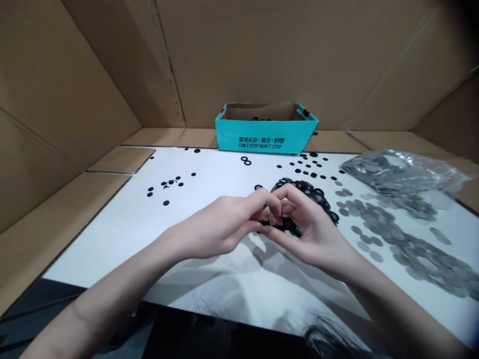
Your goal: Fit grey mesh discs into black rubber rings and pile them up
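My left hand (pixel 230 222) and my right hand (pixel 309 227) meet over the middle of the white table (pixel 123 234). Their thumbs and fingertips are pinched together around a small black ring (pixel 265 224), seen nearly edge-on and largely covered by the fingers. Just behind the hands lies a heap of black rings (pixel 322 199), partly hidden by my right hand. To the right of it, many thin grey discs (pixel 422 259) are spread in a long pile.
A turquoise box (pixel 265 137) with dark pieces inside stands at the back. A clear plastic bag (pixel 396 169) of grey discs lies at the right. Loose black discs (pixel 166 203) dot the left side, and two rings (pixel 247 162) lie before the box. Cardboard walls (pixel 299 60) surround the table.
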Available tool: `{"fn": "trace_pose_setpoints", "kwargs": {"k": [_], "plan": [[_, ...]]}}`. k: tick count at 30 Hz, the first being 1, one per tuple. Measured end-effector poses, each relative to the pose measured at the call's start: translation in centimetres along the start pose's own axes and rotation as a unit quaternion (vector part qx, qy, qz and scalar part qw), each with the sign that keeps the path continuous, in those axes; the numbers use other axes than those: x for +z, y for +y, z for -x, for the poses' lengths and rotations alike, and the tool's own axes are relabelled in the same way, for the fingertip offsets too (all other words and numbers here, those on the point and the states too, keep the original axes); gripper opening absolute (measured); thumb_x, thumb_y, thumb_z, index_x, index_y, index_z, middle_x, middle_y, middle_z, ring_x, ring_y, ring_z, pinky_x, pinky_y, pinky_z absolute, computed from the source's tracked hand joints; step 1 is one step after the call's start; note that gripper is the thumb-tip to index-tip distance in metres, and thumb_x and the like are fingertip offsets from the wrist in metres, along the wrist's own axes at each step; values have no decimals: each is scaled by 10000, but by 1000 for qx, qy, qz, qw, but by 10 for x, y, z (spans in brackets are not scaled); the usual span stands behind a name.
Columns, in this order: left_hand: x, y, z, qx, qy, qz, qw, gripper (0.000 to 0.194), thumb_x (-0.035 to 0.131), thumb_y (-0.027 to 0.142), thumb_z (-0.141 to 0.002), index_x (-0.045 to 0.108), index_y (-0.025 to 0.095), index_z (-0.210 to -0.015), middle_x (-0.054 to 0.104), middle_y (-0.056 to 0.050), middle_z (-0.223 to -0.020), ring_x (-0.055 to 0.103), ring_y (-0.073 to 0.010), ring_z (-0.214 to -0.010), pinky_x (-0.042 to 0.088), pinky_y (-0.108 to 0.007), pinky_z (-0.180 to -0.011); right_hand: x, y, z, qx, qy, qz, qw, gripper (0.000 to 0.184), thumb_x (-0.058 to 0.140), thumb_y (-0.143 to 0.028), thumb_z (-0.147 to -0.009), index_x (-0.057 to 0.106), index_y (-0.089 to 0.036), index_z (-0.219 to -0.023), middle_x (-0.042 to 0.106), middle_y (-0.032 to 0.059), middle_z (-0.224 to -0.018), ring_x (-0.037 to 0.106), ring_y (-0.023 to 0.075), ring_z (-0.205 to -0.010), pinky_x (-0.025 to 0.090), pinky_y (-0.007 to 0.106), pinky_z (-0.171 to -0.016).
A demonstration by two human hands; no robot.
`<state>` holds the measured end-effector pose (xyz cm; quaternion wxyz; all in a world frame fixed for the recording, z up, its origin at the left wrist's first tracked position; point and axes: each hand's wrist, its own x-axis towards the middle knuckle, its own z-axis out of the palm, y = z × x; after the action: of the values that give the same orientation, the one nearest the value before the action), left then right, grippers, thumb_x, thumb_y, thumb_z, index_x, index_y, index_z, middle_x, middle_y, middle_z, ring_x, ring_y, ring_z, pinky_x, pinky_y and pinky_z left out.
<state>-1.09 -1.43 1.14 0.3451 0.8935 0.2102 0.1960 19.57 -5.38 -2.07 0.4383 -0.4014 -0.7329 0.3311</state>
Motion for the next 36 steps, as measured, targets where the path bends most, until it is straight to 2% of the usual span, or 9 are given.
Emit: {"fn": "trace_pose_setpoints", "kwargs": {"k": [4, 11, 15, 18, 21, 23, 26, 28, 36], "plan": [[1, -2, -1, -1, 5, -9, 1000, 177, 461, 135, -1006, 487, 245, -1142, 698, -2, -959, 644, -129, -790, 467, -238, -717, -4, 2, 0, -1, -1, 31, 1000, 164, 663, -185, -864, 535, -260, -935, 601, -23, -810, 570, 146, -705, 483, 304, -664], [-10, -34, -16, -66, 131, -64, 987, 203, 490, 226, -982, 516, 215, -1182, 666, 3, -835, 628, -139, -693, 481, -265, -678, -41, 3, -8, 68, 80, 154, 983, 83, 701, -319, -842, 662, -254, -876, 738, 37, -799, 675, 223, -742, 477, 374, -702], [-22, -61, -45, -170, 58, -190, 965, 242, 532, 224, -958, 595, 213, -1191, 736, -17, -887, 670, -178, -749, 500, -287, -707, -61, 11, -13, 95, 109, 243, 959, 81, 668, -300, -816, 692, -260, -750, 748, 43, -740, 659, 234, -696, 454, 368, -643], [-26, -83, -76, -185, 63, -241, 951, 282, 519, 142, -933, 658, 179, -1175, 755, -77, -1027, 692, -239, -931, 519, -339, -821, -64, 22, -17, 108, 107, 291, 944, 91, 667, -292, -807, 721, -270, -737, 784, 50, -806, 673, 277, -792, 486, 420, -738], [-21, -106, -103, -192, 79, -291, 934, 393, 453, 62, -948, 648, 150, -1277, 672, -148, -1343, 634, -289, -1197, 500, -400, -993, -63, 30, -18, 121, 108, 323, 932, 116, 672, -322, -815, 767, -266, -778, 800, 78, -936, 679, 341, -967, 488, 496, -862], [-16, -120, -113, -193, 79, -315, 926, 413, 448, 44, -969, 636, 155, -1320, 652, -147, -1383, 596, -296, -1273, 483, -439, -1062, -65, 31, -16, 122, 126, 327, 929, 158, 657, -344, -833, 792, -264, -851, 793, 95, -985, 678, 342, -1000, 495, 488, -858], [-11, -135, -118, -190, 72, -340, 918, 280, 586, 232, -1017, 647, 161, -1280, 663, -117, -1324, 625, -272, -1232, 518, -499, -1065, -79, 27, -8, 130, 156, 316, 927, 233, 612, -405, -865, 793, -269, -921, 795, 90, -1000, 678, 305, -919, 494, 434, -774], [-11, -140, -117, -188, 72, -351, 914, 330, 640, 357, -1006, 642, 164, -1273, 654, -110, -1314, 652, -254, -1178, 562, -494, -1016, -93, 26, 1, 163, 159, 328, 917, 272, 589, -449, -872, 782, -270, -937, 803, 81, -1032, 678, 289, -889, 481, 406, -730], [-13, -145, -112, -192, 88, -361, 908, 343, 639, 368, -1008, 635, 168, -1286, 647, -116, -1323, 660, -246, -1156, 583, -471, -987, -144, 56, 50, 281, 163, 444, 835, 278, 625, -429, -777, 760, -218, -898, 809, 160, -974, 666, 355, -868, 426, 427, -708]]}}
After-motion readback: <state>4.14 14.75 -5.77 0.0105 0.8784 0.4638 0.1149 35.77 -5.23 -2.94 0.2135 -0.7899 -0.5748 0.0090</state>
